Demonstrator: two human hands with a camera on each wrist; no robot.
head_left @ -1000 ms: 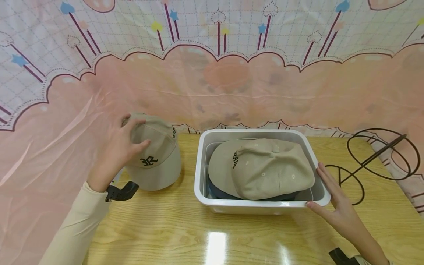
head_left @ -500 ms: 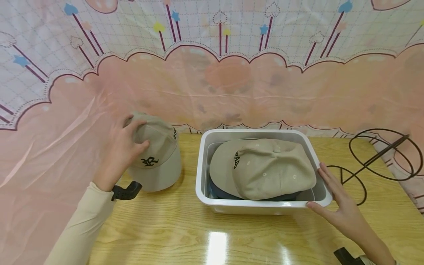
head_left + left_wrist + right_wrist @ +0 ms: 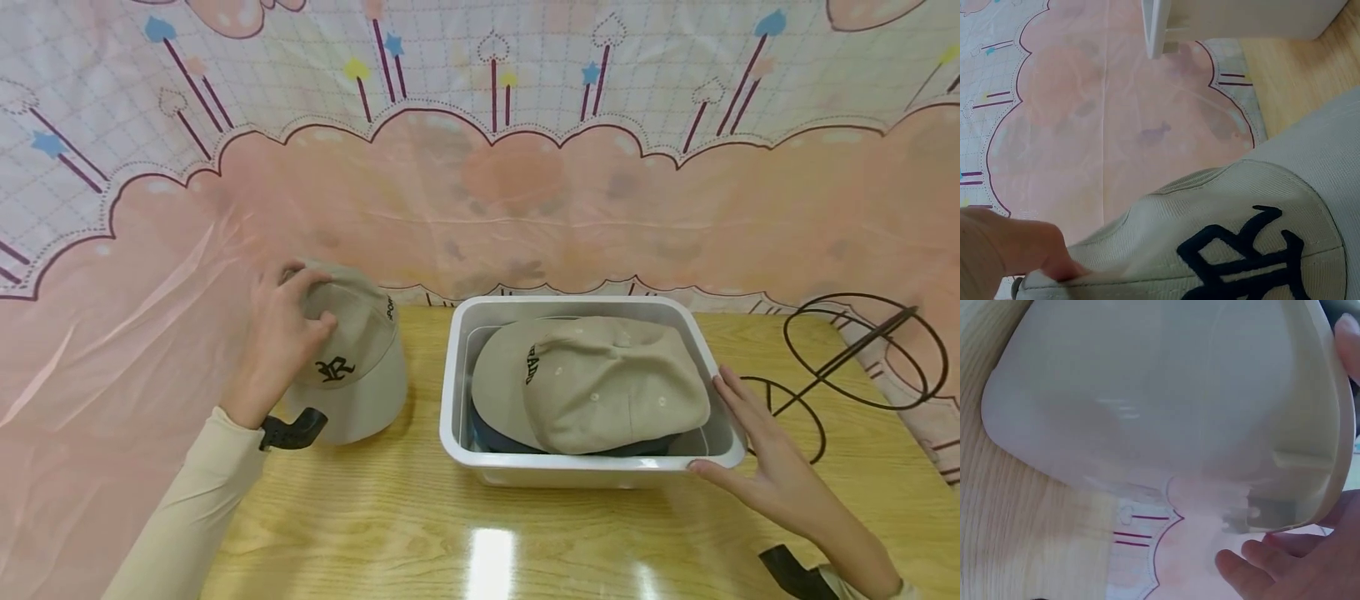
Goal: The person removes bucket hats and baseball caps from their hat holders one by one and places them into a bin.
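My left hand (image 3: pixel 277 350) grips the crown of a beige baseball cap (image 3: pixel 363 333) with a dark letter logo, at the left of the table. Its fingers go over the top and the thumb presses near the logo; in the left wrist view a bent finger (image 3: pixel 1041 250) dents the fabric. A white plastic bin (image 3: pixel 577 477) stands at centre right with another beige cap (image 3: pixel 622 392) lying in it, over something dark blue (image 3: pixel 498 435). My right hand (image 3: pixel 772 462) rests on the bin's front right corner, thumb at the front rim and fingers along the right side.
A black wire stand (image 3: pixel 825 367) lies on the wooden table (image 3: pixel 375 517) right of the bin, partly behind my right hand. A pink printed cloth (image 3: pixel 585 208) hangs right behind the bin and the cap.
My left wrist has swung slightly to the right, fingers still on the cap. The cap's brim sits a little lower in view. My right hand and the bin have hardly moved.
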